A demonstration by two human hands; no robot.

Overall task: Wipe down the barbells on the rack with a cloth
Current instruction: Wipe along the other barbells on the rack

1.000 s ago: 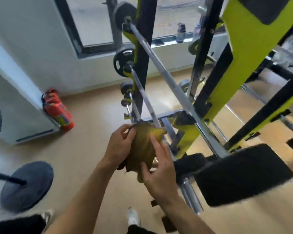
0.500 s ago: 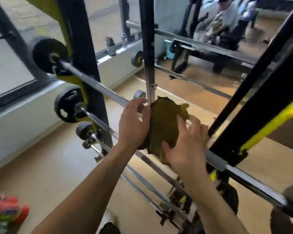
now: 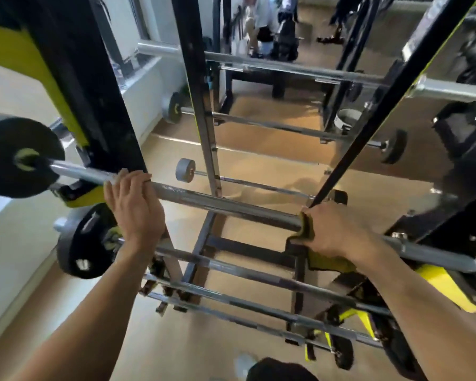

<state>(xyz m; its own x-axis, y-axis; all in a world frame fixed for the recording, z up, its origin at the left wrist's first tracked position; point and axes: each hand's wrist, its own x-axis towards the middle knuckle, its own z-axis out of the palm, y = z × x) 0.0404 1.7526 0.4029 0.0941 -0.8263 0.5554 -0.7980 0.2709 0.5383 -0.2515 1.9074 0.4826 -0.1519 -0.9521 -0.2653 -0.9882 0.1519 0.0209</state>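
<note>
A steel barbell point(image 3: 220, 206) lies across the black and yellow rack point(image 3: 74, 86), running from a black plate at the left to the right edge. My left hand point(image 3: 136, 209) grips the bar near its left end, fingers curled over the top. My right hand point(image 3: 331, 229) presses an olive-yellow cloth point(image 3: 320, 261) around the same bar further right; the cloth hangs below my palm. More barbells point(image 3: 259, 276) rest on lower rungs of the rack.
Black weight plates point(image 3: 19, 158) sit on the bar ends at left. A mirror behind the rack shows reflected bars and people point(image 3: 259, 26). Black uprights point(image 3: 201, 105) cross in front. Tan floor point(image 3: 154, 339) lies below, with a white wall at left.
Both hands held the cloth together before the rack. Now they have parted: the left hand holds the top bar bare, the right hand has the cloth wrapped on the bar further right.
</note>
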